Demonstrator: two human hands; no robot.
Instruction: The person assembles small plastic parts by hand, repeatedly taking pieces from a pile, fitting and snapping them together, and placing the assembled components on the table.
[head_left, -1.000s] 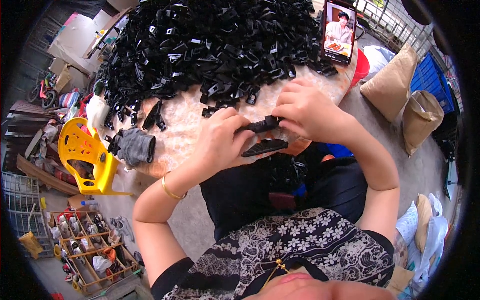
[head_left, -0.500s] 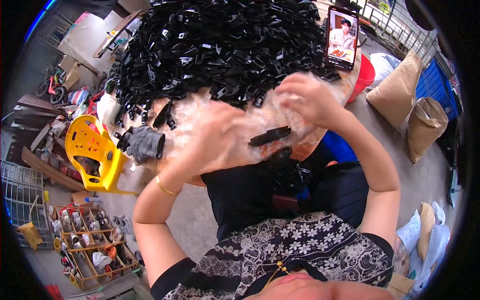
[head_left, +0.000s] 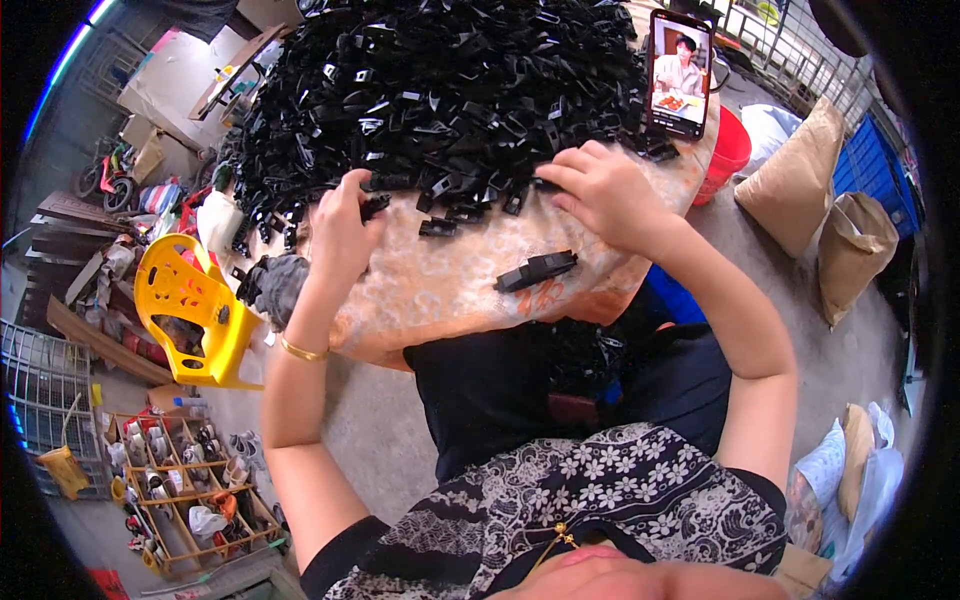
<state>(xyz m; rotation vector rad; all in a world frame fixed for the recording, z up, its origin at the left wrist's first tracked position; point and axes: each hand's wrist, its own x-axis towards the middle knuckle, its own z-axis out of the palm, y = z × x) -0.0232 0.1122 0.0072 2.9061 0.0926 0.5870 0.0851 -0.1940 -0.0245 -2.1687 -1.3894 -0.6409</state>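
A big heap of small black plastic pieces (head_left: 440, 100), shaped like buckle parts, covers the far part of the table. At its near left edge my left hand (head_left: 342, 228) pinches one black plastic piece (head_left: 374, 207) between thumb and fingers. My right hand (head_left: 612, 198) is at the heap's near right edge, its fingertips closed on a small black piece (head_left: 546, 184) that is mostly hidden. Nearer to me, a longer black piece (head_left: 537, 270), its kind unclear, lies alone on the patterned tablecloth (head_left: 430, 290).
A phone (head_left: 680, 75) showing a video stands at the table's far right. Dark grey cloth (head_left: 278, 288) lies at the left edge, by a yellow chair (head_left: 185, 305). A red bucket (head_left: 730, 150) and brown sacks (head_left: 855, 250) stand to the right. More black pieces (head_left: 590, 360) rest in my lap.
My left hand has moved left and away from me to the heap's edge. The right hand has shifted slightly, fingertips now closed on a piece. The lone black piece has hardly moved.
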